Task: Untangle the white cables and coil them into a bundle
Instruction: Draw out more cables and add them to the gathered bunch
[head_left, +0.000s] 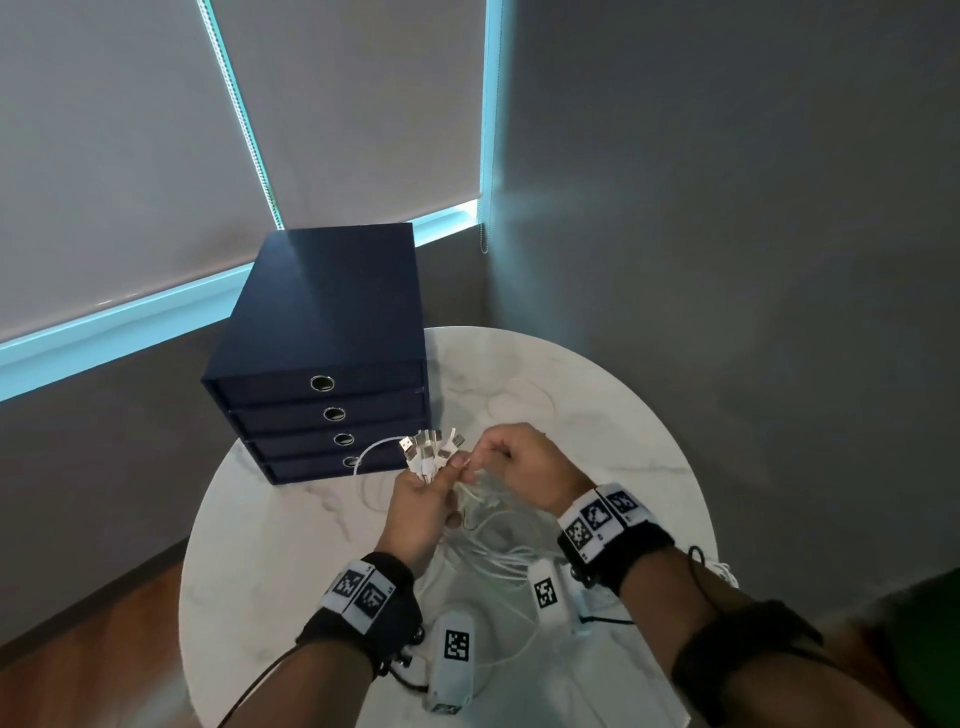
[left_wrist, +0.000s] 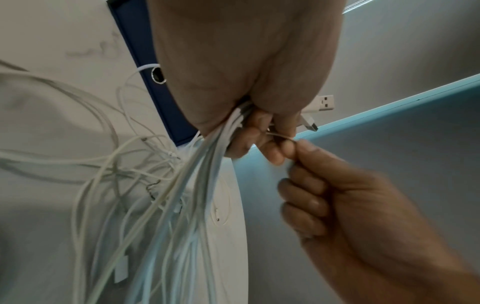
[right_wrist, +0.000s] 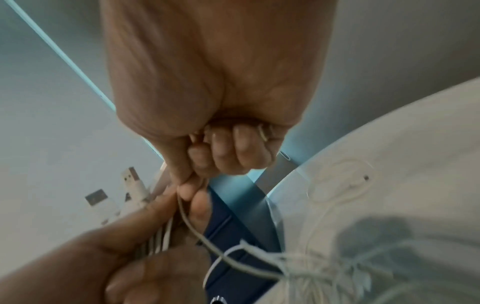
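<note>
Several white cables (head_left: 493, 545) trail in a tangle over the round marble table (head_left: 291, 525). My left hand (head_left: 423, 501) grips a bunch of them just below their USB plugs (head_left: 428, 449), which fan out above the fist. In the left wrist view the gathered cables (left_wrist: 197, 185) hang down from that fist (left_wrist: 249, 131), with one USB plug (left_wrist: 323, 102) sticking out beyond it. My right hand (head_left: 511, 460) is beside the left, its thumb and forefinger pinching one thin white cable (right_wrist: 192, 224) right at the left hand's fingertips. Its other fingers (right_wrist: 233, 148) are curled.
A dark blue drawer box (head_left: 324, 364) with round metal pulls stands at the table's back left, close to the plugs. A loose cable coil (right_wrist: 340, 181) lies on the far side of the table. Grey walls and window blinds stand behind.
</note>
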